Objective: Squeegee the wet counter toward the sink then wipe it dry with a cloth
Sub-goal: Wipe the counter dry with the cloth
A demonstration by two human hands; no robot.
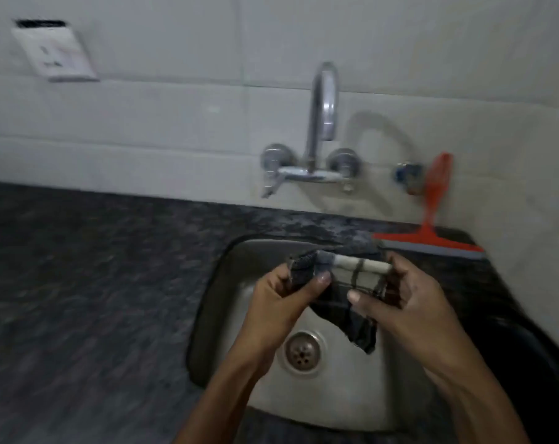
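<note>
Both my hands hold a dark checked cloth (351,283) above the steel sink (329,395). My left hand (284,296) pinches its left end and my right hand (406,296) grips its right end, so the cloth is stretched between them with a corner hanging down. A red squeegee (431,219) leans against the tiled wall at the sink's back right corner, its blade resting on the counter. The dark speckled counter (89,283) stretches away to the left of the sink.
A chrome wall tap (319,123) with two knobs arches over the sink's back edge. A small valve (407,176) sits on the wall beside the squeegee handle. A white wall socket (55,52) is at the upper left. The drain (302,350) lies below the cloth.
</note>
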